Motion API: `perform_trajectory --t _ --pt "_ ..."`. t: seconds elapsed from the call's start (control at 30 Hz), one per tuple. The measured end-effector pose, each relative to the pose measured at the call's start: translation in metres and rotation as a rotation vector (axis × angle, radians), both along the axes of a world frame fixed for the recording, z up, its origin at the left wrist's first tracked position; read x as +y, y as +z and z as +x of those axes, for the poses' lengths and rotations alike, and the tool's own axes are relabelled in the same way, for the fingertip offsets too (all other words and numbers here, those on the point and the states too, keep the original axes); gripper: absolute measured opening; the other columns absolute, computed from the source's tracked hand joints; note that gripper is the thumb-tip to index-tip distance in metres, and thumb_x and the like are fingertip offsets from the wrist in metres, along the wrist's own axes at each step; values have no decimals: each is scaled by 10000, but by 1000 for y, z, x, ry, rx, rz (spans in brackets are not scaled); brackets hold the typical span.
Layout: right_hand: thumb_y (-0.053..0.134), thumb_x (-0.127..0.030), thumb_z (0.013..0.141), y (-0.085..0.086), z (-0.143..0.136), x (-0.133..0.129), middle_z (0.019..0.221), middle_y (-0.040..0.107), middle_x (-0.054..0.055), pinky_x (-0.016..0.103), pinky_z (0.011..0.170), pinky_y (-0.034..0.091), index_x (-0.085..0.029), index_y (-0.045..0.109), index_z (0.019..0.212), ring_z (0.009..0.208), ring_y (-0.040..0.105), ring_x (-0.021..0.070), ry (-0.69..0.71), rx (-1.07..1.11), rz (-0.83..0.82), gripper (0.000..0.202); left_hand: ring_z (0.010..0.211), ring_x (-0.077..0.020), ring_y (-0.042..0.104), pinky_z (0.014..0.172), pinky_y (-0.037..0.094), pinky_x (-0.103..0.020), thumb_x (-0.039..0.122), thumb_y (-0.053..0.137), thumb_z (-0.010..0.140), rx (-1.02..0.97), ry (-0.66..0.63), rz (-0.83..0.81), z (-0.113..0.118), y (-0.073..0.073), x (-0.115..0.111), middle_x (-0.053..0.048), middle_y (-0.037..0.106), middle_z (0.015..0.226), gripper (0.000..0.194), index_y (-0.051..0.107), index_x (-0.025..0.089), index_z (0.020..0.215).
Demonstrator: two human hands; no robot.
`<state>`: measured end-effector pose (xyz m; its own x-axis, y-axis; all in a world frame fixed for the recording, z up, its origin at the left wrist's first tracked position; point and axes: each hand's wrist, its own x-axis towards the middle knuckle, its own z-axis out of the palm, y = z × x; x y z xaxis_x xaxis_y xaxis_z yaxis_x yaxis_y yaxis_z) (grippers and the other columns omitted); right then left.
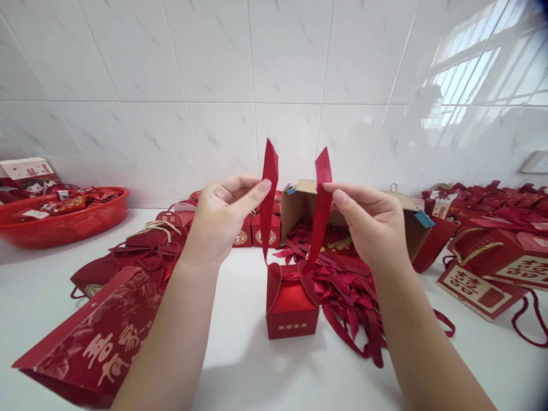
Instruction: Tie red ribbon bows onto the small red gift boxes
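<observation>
A small red box (293, 319) with gold characters stands upright on the white table, its curved top flaps drawn up. A red ribbon (319, 228) rises from both sides of its top. My left hand (225, 220) pinches the ribbon's left end between thumb and fingers, above the box. On the other side, my right hand (370, 222) pinches the right end the same way. Both ribbon tips stick up past my fingers, apart from each other.
Loose red ribbons (351, 291) spill from an open cardboard box (302, 197). Red boxes (148, 251) and a large red packet (94, 342) lie left. A red basket (124, 208) holds wrapped sweets. More red boxes (524, 248) stand right, near the tiled wall.
</observation>
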<state>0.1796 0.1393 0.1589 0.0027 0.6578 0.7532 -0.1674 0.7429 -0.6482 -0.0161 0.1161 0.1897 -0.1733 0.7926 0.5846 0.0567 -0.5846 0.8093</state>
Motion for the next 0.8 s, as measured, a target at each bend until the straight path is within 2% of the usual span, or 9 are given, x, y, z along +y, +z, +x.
perform_trajectory --t 0.1,0.23,0.4,0.53,0.67,0.8 --pt "674 -270 816 0 0 1 961 735 10 337 829 597 -259 728 945 910 692 171 -16 -34 2 140 771 -165 679 735 552 -263 361 776 684 44 -30 -57 -1 2 -3 -19 731 800 206 713 189 779" --pt "672 -254 813 0 -1 1 946 729 20 308 804 594 -235 710 932 888 692 161 -5 -70 -10 126 792 -162 671 723 548 -245 358 737 732 150 -149 -144 0 3 -5 -29 725 853 188 703 183 793" --pt "681 -247 799 0 -5 0 861 723 30 280 706 594 -201 646 1066 779 690 147 97 -90 -127 273 667 -127 635 581 515 -205 379 710 758 277 -231 -222 0 3 -7 -12 694 755 186 688 194 764" --pt "688 -259 784 1 -7 0 853 725 50 306 730 591 -165 662 1064 779 689 160 179 -152 -208 296 624 -99 596 523 474 -173 371 699 770 392 -246 -266 3 4 -9 -1 664 717 176 692 197 751" --pt "668 -258 798 1 -9 -2 924 735 51 334 800 583 -189 711 1003 851 691 176 282 -215 -196 221 694 -132 628 568 500 -205 371 690 775 478 -289 -300 5 5 -10 -25 689 774 173 700 198 768" --pt "619 -232 838 0 -7 -4 1013 722 34 347 810 586 -230 705 1048 913 681 178 367 -241 -225 227 788 -171 661 618 525 -241 379 668 792 494 -318 -311 4 4 -10 -47 717 858 188 713 207 855"
